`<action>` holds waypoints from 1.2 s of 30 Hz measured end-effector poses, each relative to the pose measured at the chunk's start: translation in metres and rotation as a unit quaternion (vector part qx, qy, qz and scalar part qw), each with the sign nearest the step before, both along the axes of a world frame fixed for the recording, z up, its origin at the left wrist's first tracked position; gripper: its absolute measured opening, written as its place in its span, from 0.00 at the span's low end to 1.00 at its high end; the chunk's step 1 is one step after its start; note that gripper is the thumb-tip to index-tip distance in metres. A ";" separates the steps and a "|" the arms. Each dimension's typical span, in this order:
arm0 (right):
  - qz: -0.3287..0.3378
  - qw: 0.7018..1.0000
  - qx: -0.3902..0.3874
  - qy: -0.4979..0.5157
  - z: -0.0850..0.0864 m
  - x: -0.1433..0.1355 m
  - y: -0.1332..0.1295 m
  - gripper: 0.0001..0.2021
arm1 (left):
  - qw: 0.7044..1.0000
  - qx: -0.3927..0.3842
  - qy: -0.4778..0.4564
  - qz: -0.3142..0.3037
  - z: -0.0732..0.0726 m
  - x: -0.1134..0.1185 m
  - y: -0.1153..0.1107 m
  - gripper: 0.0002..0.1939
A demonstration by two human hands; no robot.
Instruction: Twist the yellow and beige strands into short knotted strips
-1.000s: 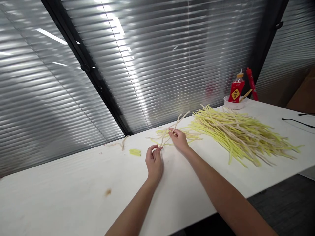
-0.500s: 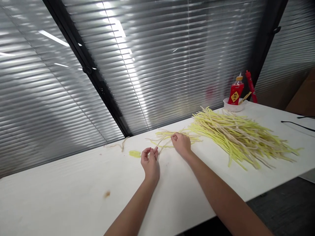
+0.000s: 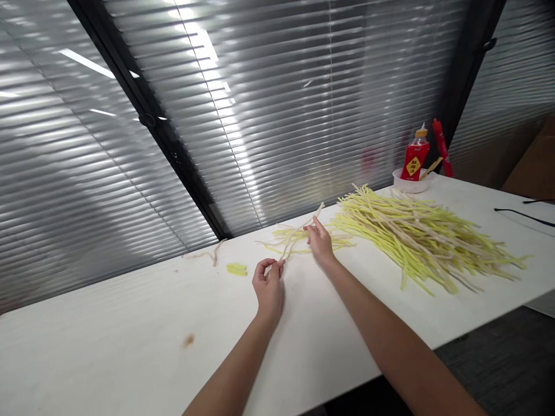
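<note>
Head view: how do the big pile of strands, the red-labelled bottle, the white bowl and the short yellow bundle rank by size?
1. Big pile of strands
2. Red-labelled bottle and white bowl: too close to rank; one is taller, the other wider
3. Short yellow bundle

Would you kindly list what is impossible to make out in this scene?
All in the head view:
Near ends of the pale strands: hidden by the left hand.
Whether the right hand has a grip on them: too small.
Bottom of the large pile: hidden by strands on top.
Small print on the red bottle: too small.
Cardboard box: cut off by the right edge.
</note>
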State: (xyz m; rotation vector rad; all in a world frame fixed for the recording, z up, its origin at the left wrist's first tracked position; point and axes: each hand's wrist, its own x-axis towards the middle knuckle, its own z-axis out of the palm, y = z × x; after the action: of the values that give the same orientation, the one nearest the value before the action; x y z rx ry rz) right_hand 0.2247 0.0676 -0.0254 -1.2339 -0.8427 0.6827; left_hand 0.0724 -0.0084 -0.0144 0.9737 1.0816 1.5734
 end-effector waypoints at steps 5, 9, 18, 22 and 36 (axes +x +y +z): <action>0.006 0.997 -0.034 0.073 0.001 0.006 0.001 0.39 | 1.000 0.007 -0.003 -0.009 0.000 -0.001 0.000 0.13; -0.005 0.994 -0.052 0.093 0.003 0.010 -0.001 0.41 | 1.000 0.008 -0.011 -0.009 0.002 -0.002 -0.002 0.14; 0.013 0.984 0.010 0.175 0.005 0.010 0.002 0.28 | 1.000 -0.008 -0.027 -0.013 0.006 -0.001 -0.002 0.15; 0.025 0.988 0.035 0.149 0.009 0.005 -0.002 0.22 | 1.000 -0.013 -0.018 -0.011 0.005 0.000 -0.001 0.16; 0.056 0.996 0.072 0.006 0.020 -0.006 -0.013 0.19 | 1.000 -0.013 0.005 -0.018 0.002 -0.001 0.001 0.17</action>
State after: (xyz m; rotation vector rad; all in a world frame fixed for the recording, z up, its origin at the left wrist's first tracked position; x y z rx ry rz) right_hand 0.2191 0.0541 -0.0057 -1.0578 -0.9397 0.7064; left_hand 0.0713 -0.0078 -0.0127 0.9799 1.0837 1.5230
